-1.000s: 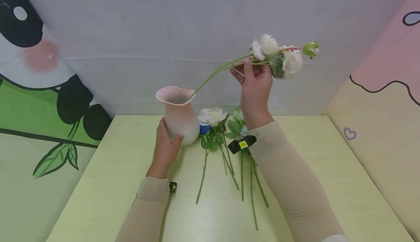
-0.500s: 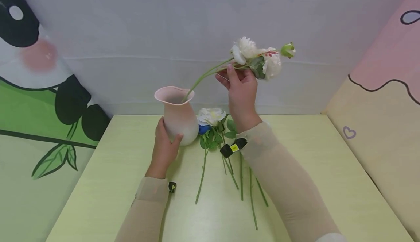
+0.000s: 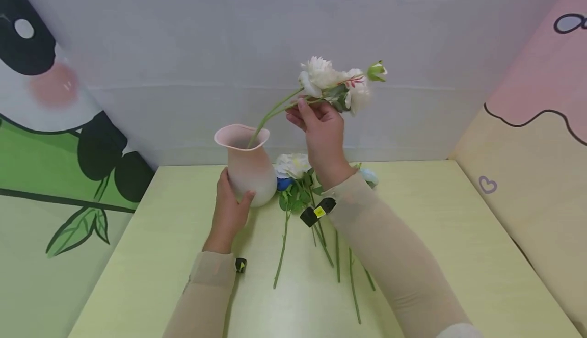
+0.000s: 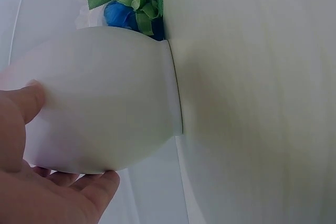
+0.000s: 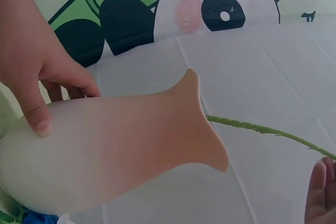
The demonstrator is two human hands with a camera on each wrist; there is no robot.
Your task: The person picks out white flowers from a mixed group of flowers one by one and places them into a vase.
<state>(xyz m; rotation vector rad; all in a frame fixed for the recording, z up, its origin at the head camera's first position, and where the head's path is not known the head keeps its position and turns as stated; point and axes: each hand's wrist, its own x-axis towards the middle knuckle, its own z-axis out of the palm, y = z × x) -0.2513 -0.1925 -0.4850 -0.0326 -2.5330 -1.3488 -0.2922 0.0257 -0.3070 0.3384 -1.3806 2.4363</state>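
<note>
A creased, pale grey fabric backdrop (image 3: 174,32) hangs behind a pale yellow, flat-topped table (image 3: 463,256). At left, a black-and-white cartoon panda (image 3: 27,108) with a round pink cheek is printed against bright green, above dark-outlined green leaves (image 3: 69,233). At right, a wavy black line crosses a pink-and-cream printed panel (image 3: 541,83) above a small purple heart outline (image 3: 488,185).

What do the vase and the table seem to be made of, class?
Vase: probably ceramic, matte; its smooth pink-to-white surface shows no sharp glare, though plastic is possible.
Table: perhaps wood or wood-look laminate, satin; faint streaks and a soft bright patch suggest it.
</note>
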